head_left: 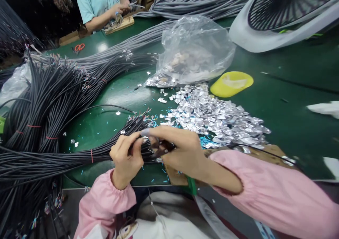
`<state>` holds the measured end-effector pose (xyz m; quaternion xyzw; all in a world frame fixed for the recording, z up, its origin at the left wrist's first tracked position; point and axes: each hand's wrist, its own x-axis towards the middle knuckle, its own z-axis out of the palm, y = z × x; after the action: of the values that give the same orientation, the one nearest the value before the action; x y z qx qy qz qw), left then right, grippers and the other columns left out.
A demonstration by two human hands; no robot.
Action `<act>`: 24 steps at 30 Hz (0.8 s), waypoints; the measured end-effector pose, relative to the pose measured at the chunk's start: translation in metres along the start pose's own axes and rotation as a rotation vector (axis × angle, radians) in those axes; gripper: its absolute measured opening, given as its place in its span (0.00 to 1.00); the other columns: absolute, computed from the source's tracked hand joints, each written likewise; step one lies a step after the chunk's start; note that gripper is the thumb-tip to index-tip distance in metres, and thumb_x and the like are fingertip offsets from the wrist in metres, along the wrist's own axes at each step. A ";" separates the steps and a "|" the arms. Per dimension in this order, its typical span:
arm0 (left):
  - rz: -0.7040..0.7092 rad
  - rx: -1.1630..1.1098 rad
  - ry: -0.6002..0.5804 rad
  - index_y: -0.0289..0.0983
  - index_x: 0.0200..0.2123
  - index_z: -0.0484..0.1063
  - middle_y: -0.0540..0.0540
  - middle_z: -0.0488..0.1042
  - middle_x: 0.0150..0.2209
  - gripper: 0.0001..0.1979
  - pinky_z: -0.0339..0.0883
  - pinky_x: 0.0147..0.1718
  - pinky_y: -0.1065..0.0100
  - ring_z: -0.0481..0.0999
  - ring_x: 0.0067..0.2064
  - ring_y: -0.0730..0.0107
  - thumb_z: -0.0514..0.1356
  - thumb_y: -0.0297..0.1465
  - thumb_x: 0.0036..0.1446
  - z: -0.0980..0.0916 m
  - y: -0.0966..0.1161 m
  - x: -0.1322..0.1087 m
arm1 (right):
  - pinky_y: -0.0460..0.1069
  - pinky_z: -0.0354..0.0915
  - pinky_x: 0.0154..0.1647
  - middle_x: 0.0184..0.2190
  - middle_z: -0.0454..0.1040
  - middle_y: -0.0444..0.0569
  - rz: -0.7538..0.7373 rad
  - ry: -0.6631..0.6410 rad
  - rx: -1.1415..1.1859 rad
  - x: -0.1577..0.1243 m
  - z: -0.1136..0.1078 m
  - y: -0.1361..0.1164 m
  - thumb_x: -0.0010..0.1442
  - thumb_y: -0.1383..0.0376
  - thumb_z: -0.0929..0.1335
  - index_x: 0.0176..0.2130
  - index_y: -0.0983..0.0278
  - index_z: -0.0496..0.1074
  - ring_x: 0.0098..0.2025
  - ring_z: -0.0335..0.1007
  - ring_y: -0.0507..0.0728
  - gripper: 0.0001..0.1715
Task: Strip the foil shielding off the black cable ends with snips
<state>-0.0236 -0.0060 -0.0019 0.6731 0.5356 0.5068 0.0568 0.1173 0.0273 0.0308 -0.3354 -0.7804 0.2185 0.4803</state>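
My left hand (127, 157) pinches a black cable between thumb and forefinger, in front of a tied bundle of black cables (106, 155). Close beside it, my right hand (182, 150) curls around something dark and blurred, perhaps a small hand tool; its kind is not clear. A greyish covering (145, 132) sits on the tip of the right forefinger, which nearly touches the left fingertips. Just beyond the hands are stripped cable ends with coloured wires (144, 117). Under my right forearm lies a wooden board (176, 175), partly hidden.
A heap of foil scraps (212, 112) lies beyond my right hand, near a yellow dish (232, 84) and a clear plastic bag (196, 48). More black cable bundles (58, 101) fill the left. A fan (265, 37) stands back right. Across the green table (124, 96) a person (99, 2) works.
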 end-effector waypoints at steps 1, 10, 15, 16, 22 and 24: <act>-0.012 -0.010 0.001 0.37 0.38 0.73 0.50 0.72 0.27 0.06 0.61 0.24 0.76 0.68 0.26 0.79 0.58 0.25 0.57 0.000 0.000 0.000 | 0.42 0.64 0.21 0.25 0.75 0.47 -0.087 -0.008 -0.037 -0.001 0.000 -0.002 0.52 0.78 0.59 0.35 0.66 0.73 0.24 0.71 0.49 0.17; -0.143 -0.192 0.053 0.38 0.36 0.75 0.51 0.70 0.25 0.06 0.58 0.22 0.76 0.66 0.25 0.78 0.57 0.28 0.58 -0.005 -0.002 0.003 | 0.45 0.67 0.26 0.30 0.75 0.47 0.226 -0.085 -0.031 0.000 -0.007 0.011 0.60 0.61 0.65 0.47 0.65 0.68 0.27 0.72 0.52 0.16; -0.129 -0.196 0.041 0.37 0.35 0.74 0.50 0.71 0.25 0.06 0.59 0.23 0.76 0.68 0.26 0.77 0.57 0.28 0.58 -0.008 -0.001 0.004 | 0.47 0.69 0.33 0.32 0.76 0.51 0.130 -0.178 -0.048 0.002 -0.007 0.014 0.63 0.61 0.62 0.41 0.64 0.72 0.33 0.73 0.54 0.13; -0.130 -0.189 0.036 0.37 0.35 0.74 0.50 0.72 0.25 0.06 0.60 0.23 0.76 0.68 0.26 0.77 0.57 0.28 0.58 -0.008 0.000 0.004 | 0.46 0.68 0.32 0.31 0.76 0.50 0.116 -0.192 -0.031 0.003 -0.007 0.013 0.63 0.61 0.62 0.40 0.64 0.73 0.31 0.72 0.54 0.13; -0.114 -0.150 0.009 0.36 0.35 0.74 0.49 0.72 0.25 0.06 0.59 0.21 0.75 0.68 0.24 0.77 0.57 0.29 0.58 -0.010 0.001 0.004 | 0.45 0.67 0.28 0.28 0.76 0.49 0.096 -0.192 0.053 0.005 -0.007 0.007 0.63 0.63 0.63 0.38 0.64 0.76 0.27 0.71 0.52 0.13; -0.103 -0.145 0.001 0.36 0.35 0.74 0.49 0.72 0.26 0.06 0.60 0.22 0.74 0.68 0.25 0.77 0.57 0.28 0.58 -0.010 0.002 0.004 | 0.44 0.66 0.26 0.26 0.76 0.48 0.105 -0.183 0.083 0.006 -0.007 0.007 0.63 0.63 0.63 0.37 0.63 0.77 0.25 0.70 0.51 0.13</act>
<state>-0.0301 -0.0084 0.0065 0.6386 0.5313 0.5410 0.1312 0.1239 0.0366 0.0323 -0.3342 -0.7926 0.3052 0.4086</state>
